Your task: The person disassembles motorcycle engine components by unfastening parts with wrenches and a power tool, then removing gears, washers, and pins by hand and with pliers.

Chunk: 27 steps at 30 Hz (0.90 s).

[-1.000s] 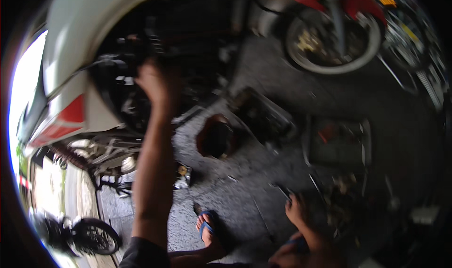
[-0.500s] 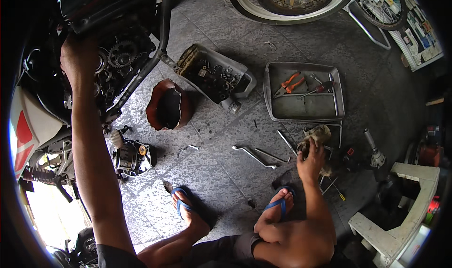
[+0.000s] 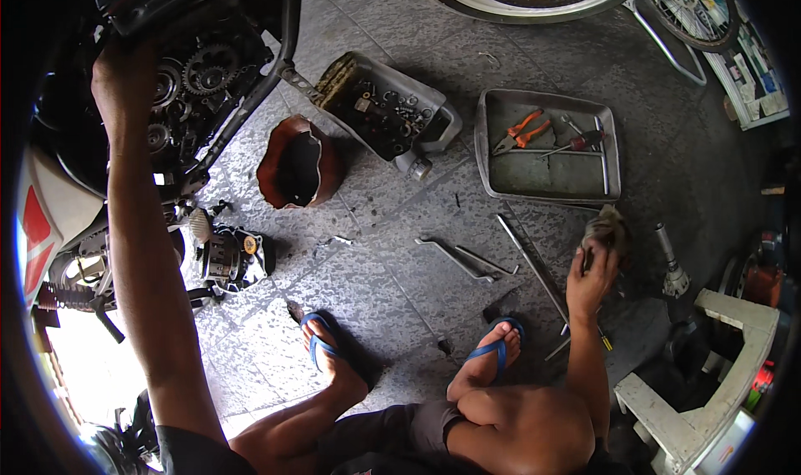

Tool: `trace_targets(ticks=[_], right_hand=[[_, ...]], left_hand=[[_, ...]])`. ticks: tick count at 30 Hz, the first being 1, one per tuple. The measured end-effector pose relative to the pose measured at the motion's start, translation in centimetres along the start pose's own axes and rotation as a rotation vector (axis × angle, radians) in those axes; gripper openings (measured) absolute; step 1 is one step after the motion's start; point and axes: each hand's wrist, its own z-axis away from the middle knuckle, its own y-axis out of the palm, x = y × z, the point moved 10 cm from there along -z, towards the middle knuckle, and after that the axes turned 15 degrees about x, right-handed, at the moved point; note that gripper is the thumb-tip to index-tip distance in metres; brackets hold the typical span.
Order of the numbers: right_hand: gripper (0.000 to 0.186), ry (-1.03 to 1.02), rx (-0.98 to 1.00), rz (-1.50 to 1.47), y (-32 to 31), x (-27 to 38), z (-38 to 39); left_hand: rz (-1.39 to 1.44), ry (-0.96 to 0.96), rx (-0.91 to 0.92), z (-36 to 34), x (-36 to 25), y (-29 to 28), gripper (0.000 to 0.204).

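At the upper left, my left hand (image 3: 123,83) reaches up to the motorcycle (image 3: 192,16), beside its opened engine (image 3: 171,91) with exposed gears. Its fingers disappear into shadow, so their grip is hidden. My right hand (image 3: 592,276) is closed around a crumpled, stained rag (image 3: 609,226) on the right, just below the metal tray (image 3: 482,154). Under and left of that hand, a long metal bar (image 3: 534,258) lies on the floor. A wrench (image 3: 455,260) rests farther left.
Orange-handled pliers (image 3: 524,131) and a red-handled screwdriver (image 3: 584,141) lie in the tray. A cut-open container (image 3: 400,108) holds small parts. Nearby are a rusty red pot (image 3: 271,175), an engine part (image 3: 234,258), a wheel (image 3: 534,12) and a white stool (image 3: 709,383).
My right hand has moved right with the rag, uncovering more of the bar. My left hand stays at the motorcycle. The whole view has shifted slightly.
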Motion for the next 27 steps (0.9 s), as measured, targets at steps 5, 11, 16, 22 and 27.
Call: trace_targets(ticks=[5,11,16,22,27], right_hand=[[0.025,0.069,0.528,-0.042,7.4,-0.6,6.2],[0.027,0.051,0.609,0.112,9.5,-4.6,10.6],[0.024,-0.037,0.661,0.019,7.4,-3.1,10.6],[0.025,0.011,0.760,-0.081,5.6,-1.4,9.5],[0.026,0.008,0.761,-0.175,5.2,-1.0,8.4]], left_hand=[[-0.132,0.066,0.100,-0.1,-1.4,0.2,0.038],[0.054,-0.056,0.007,1.0,-1.8,-0.8,0.038],[0.329,0.011,0.045,1.7,-2.3,-1.0,0.040],[0.202,0.001,0.032,1.1,-2.7,-1.4,0.033],[0.170,0.092,-0.008,2.1,-3.2,-1.5,0.025]])
